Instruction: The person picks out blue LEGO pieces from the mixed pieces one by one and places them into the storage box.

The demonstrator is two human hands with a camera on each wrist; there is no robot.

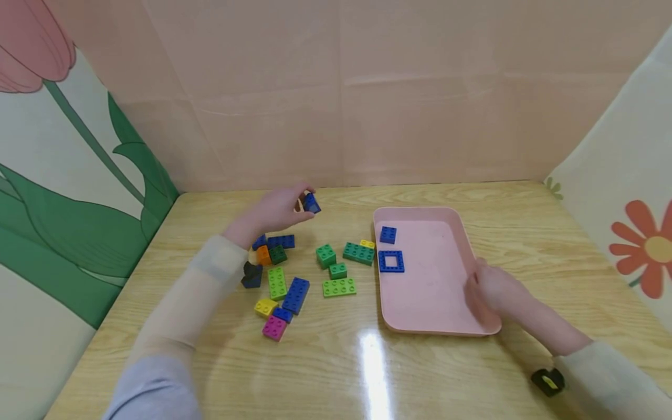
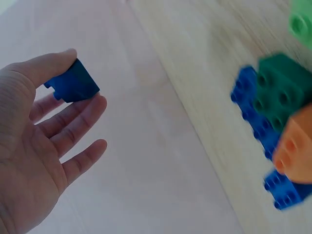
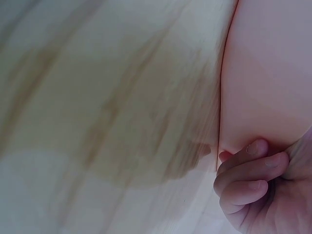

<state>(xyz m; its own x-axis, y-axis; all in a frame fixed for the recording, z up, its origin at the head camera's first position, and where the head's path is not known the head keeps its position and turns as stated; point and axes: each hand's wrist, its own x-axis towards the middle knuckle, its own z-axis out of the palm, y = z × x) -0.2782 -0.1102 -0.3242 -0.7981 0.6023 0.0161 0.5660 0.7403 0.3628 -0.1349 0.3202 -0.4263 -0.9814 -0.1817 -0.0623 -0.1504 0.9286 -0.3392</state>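
Observation:
My left hand (image 1: 273, 211) is raised over the back of the table, thumb and fingers pinching a blue toy building brick (image 1: 312, 203). In the left wrist view this brick (image 2: 77, 84) has a slanted side and sits between thumb and fingertips, with the little finger apart from it. My right hand (image 1: 497, 288) grips the right side of a pink tray (image 1: 430, 280); its curled fingers (image 3: 243, 168) show at the tray wall in the right wrist view. Inside the tray, along its left side, lie a small blue brick (image 1: 388, 235) and a blue square frame piece (image 1: 391, 254).
Left of the tray are green bricks (image 1: 325, 255), a teal brick (image 1: 359, 252) and a light green brick (image 1: 339, 287). Farther left spreads a group with orange (image 1: 263, 255), blue (image 1: 296, 295), yellow (image 1: 265, 307) and pink (image 1: 274, 328) bricks. A pink backdrop (image 1: 367, 116) stands behind the table.

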